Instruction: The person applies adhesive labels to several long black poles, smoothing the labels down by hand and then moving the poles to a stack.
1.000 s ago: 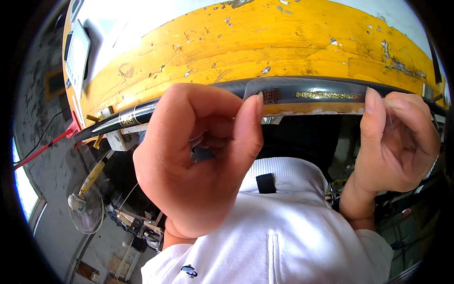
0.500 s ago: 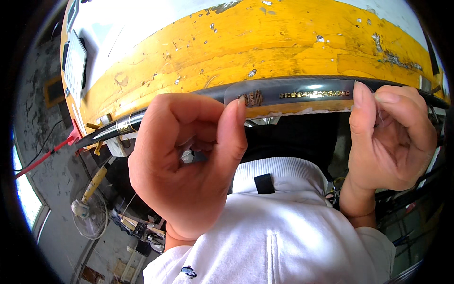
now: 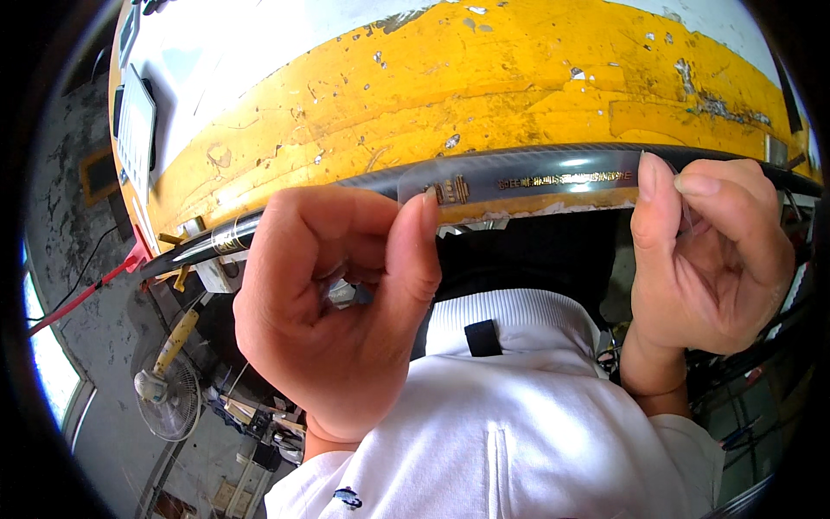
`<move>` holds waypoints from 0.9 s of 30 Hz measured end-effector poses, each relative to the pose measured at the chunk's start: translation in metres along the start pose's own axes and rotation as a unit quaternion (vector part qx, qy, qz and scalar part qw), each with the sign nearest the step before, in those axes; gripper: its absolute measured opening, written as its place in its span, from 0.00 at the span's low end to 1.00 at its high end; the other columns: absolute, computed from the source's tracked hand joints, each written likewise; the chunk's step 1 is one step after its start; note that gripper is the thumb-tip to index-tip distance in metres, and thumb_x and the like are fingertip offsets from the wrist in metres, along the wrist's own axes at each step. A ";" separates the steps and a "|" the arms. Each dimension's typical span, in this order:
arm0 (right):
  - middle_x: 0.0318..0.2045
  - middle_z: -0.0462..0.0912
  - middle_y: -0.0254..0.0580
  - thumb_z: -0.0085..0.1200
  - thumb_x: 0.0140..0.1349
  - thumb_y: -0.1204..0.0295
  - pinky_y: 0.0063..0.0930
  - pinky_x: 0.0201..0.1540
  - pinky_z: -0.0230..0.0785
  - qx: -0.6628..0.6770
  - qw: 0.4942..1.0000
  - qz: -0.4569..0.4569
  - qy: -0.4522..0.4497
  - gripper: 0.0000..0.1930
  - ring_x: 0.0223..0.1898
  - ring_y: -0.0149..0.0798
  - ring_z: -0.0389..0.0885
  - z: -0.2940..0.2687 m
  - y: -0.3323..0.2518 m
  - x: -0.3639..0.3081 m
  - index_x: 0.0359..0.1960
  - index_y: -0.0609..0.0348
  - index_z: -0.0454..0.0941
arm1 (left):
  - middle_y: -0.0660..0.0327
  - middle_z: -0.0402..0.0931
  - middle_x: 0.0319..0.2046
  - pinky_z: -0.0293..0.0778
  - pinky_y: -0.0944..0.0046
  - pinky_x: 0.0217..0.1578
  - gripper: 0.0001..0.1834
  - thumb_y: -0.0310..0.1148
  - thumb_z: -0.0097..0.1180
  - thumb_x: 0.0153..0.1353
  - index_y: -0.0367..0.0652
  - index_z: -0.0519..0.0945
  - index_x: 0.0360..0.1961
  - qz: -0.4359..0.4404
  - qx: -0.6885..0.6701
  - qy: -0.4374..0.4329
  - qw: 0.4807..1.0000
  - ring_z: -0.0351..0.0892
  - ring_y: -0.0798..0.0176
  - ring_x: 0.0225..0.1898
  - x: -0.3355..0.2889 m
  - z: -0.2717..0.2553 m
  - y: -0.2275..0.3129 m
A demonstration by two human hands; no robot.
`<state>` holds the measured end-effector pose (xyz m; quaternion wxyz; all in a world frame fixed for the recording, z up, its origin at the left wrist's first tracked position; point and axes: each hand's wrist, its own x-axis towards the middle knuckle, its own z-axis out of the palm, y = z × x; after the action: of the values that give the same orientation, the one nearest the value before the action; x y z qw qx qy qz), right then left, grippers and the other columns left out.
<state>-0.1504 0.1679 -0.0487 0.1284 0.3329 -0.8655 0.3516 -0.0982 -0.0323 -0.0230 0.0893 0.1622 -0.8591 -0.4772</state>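
A clear decal strip (image 3: 562,179) with gold printed characters is stretched between my two hands, in front of a glossy black rod (image 3: 183,251). My left hand (image 3: 333,303) pinches the strip's left end between thumb and forefinger, the other fingers curled. Something shiny and translucent shows inside that curl, too unclear to name. At the other end, my right hand (image 3: 713,255) grips the strip between thumb and forefinger. The rod runs lengthwise along the table's near edge, with gold bands toward its left end. Whether the strip touches the rod I cannot tell.
Beyond the rod lies the worn yellow and white table (image 3: 519,78), chipped along its near edge. A flat white panel-like object (image 3: 137,121) stands at the far left. Red clamp-like piece (image 3: 137,251) sits by the rod's left end. A fan (image 3: 169,398) stands lower left.
Both hands and the strip have shifted slightly left and a little toward me. The pinch at each end stays the same.
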 end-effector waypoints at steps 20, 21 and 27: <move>0.30 0.78 0.46 0.64 0.43 0.92 0.22 0.25 0.67 0.090 0.996 -0.016 0.015 0.22 0.24 0.34 0.74 -0.003 0.012 -0.001 0.41 0.65 0.72 | 0.66 0.73 0.16 0.61 0.81 0.14 0.09 0.23 0.62 0.58 0.38 0.73 0.27 0.010 -0.021 0.000 1.000 0.67 0.79 0.13 0.000 -0.001 -0.003; 0.30 0.78 0.45 0.64 0.43 0.92 0.22 0.25 0.66 0.102 0.995 -0.018 0.012 0.22 0.23 0.34 0.74 -0.005 0.014 -0.002 0.40 0.64 0.72 | 0.66 0.73 0.16 0.61 0.80 0.14 0.09 0.23 0.63 0.57 0.38 0.73 0.27 0.015 -0.020 -0.002 1.000 0.67 0.79 0.13 0.001 -0.001 -0.004; 0.30 0.78 0.46 0.65 0.41 0.92 0.21 0.22 0.65 0.122 0.992 -0.016 0.041 0.24 0.22 0.33 0.74 0.000 0.016 -0.005 0.41 0.64 0.73 | 0.66 0.73 0.17 0.62 0.80 0.14 0.09 0.24 0.63 0.57 0.38 0.73 0.27 0.030 -0.032 -0.009 0.999 0.67 0.79 0.13 0.002 -0.002 -0.007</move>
<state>-0.1569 0.1786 -0.0593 0.1274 0.3456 -0.8045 0.4659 -0.0978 -0.0382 -0.0284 0.1014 0.1288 -0.8486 -0.5029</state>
